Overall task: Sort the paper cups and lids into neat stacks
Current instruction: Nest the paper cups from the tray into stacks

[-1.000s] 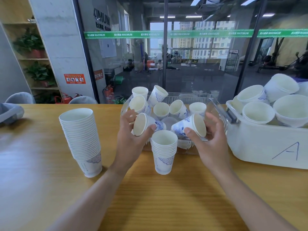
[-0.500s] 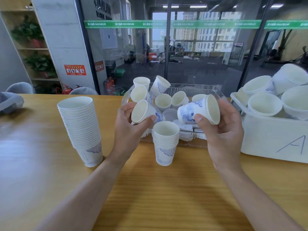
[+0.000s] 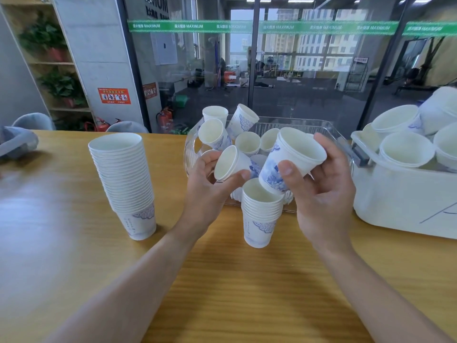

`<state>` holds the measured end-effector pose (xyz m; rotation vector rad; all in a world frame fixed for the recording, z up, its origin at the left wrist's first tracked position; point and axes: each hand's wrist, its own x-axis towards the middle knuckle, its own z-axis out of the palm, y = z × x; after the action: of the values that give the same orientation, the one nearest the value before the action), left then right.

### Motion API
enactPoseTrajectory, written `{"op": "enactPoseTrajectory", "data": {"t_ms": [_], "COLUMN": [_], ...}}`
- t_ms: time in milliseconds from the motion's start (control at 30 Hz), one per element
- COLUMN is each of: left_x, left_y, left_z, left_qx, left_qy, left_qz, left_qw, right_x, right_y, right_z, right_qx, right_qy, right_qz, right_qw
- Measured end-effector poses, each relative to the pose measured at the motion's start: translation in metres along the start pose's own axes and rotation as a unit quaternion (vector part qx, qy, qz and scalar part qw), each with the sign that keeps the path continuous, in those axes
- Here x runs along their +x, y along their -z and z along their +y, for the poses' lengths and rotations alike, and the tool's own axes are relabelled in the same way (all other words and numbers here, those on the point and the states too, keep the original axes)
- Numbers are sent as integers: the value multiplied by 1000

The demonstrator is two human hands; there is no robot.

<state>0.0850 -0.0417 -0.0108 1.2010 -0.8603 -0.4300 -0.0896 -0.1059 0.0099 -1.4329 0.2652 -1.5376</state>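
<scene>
In my right hand [image 3: 321, 191] I hold one paper cup [image 3: 291, 157], white with a blue pattern, tilted with its mouth up and to the right; my thumb presses on its side and my other fingers curl around behind it. Its bottom is just above the mouth of the short stack of cups [image 3: 261, 214], which stands upright on the tabletop [image 3: 222, 280] between my two hands. My left hand [image 3: 210, 191] grips a second cup [image 3: 231, 163], which lies on its side with the open mouth turned to the left, pinched between the thumb below and the fingers above. Just behind my hands is a clear plastic bin [image 3: 329, 131], and loose cups [image 3: 247, 143] lie in it at many angles, some upright and some leaning. To the left, well apart from the short stack, a tall stack of cups [image 3: 123, 179] stands on the tabletop. On the right is a white bin [image 3: 400, 201] with a dark line drawn on its front, and wider white paper bowls [image 3: 405, 149] are piled inside it. At the far left edge, a grey cloth thing [image 3: 17, 142] rests on the tabletop.
</scene>
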Motion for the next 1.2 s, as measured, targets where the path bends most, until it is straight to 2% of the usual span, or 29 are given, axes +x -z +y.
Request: {"op": "enactPoseTrajectory", "data": {"t_ms": [300, 400, 600, 733, 967, 1200], "left_x": [-1, 1, 4, 0, -13, -22], "left_y": [1, 4, 11, 7, -1, -10], "left_z": [6, 12, 21, 32, 42, 35], "left_qx": [-3, -18, -35, -72, -88, 14], "left_qy": [-13, -22, -63, -50, -76, -97], "left_qz": [46, 70, 69, 74, -9, -89], "left_qw": [999, 997, 995, 993, 993, 991], "right_x": [-7, -11, -21, -27, -27, -26], "right_y": [-7, -6, 1, 9, 13, 14], "right_z": [1, 7, 17, 20, 23, 21], "right_qx": [-13, -67, -173, -226, -227, -226], "right_qy": [-2, -4, -44, -79, -130, -145], "right_qz": [-41, -68, -143, -170, -200, -209], "right_qw": [999, 995, 973, 956, 944, 940]}}
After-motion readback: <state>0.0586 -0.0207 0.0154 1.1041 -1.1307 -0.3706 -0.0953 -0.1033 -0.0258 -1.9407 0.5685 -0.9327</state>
